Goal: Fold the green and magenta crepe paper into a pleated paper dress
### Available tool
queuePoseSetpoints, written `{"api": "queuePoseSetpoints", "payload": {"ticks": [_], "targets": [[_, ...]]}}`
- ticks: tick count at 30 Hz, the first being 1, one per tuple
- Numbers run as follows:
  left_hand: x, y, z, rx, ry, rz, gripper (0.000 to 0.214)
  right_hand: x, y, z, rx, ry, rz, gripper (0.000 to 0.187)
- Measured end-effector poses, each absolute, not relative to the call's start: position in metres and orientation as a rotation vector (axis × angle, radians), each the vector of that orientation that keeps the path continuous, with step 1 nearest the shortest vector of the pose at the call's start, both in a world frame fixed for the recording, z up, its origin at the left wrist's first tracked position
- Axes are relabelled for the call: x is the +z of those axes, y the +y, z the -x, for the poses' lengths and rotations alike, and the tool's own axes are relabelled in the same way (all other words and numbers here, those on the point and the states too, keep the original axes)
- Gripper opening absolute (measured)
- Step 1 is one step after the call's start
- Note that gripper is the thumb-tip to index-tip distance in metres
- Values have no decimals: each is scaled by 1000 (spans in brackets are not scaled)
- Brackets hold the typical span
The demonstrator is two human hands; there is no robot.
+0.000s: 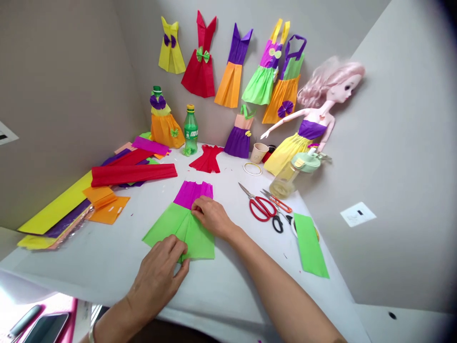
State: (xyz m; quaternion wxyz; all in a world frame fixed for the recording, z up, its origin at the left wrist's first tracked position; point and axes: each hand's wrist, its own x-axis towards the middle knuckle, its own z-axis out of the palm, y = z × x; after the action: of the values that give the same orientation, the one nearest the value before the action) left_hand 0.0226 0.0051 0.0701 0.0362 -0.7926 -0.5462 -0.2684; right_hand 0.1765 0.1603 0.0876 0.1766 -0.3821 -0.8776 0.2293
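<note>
A folded crepe-paper dress (189,224) lies flat on the white table (107,257), with a magenta bodice and a pleated green skirt. My right hand (210,216) rests at its waist, fingers pressed on the pleats where green meets magenta. My left hand (159,271) is at the skirt's lower edge, its fingertips gripping the green hem. The paper under both hands is hidden.
Red-handled scissors (260,208) and a second pair (276,202) lie right, beside a green paper strip (310,245). Stacked coloured paper (134,175) lies left. Paper dresses (230,66) hang on the wall behind a pink-haired doll (314,114), a green bottle (190,131) and a plastic flask (289,178).
</note>
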Motion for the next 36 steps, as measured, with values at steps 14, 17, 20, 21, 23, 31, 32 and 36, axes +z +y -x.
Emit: {"api": "queuePoseSetpoints", "payload": {"ticks": [14,17,20,21,23,31,32,36], "targets": [[67,4,-21,-788,-1670,2357,13,84,161,-176,645,-2515,1102,12],[66,5,-20,-803,-1708,2343,11,84,160,-177,645,-2519,1093,12],[67,6,-20,-821,-1689,2343,15,83,160,-177,638,-2522,1089,12],[68,6,-20,-832,-1679,2345,16,83,160,-177,635,-2523,1088,12],[68,6,-20,-839,-1676,2340,16,83,160,-177,628,-2527,1087,12],[70,5,-22,-734,-1665,2348,23,80,160,-177,584,-2549,1097,11],[69,5,-22,-733,-1661,2349,23,80,161,-177,580,-2551,1098,11],[69,5,-22,-722,-1651,2354,24,81,160,-177,575,-2558,1098,12]]}}
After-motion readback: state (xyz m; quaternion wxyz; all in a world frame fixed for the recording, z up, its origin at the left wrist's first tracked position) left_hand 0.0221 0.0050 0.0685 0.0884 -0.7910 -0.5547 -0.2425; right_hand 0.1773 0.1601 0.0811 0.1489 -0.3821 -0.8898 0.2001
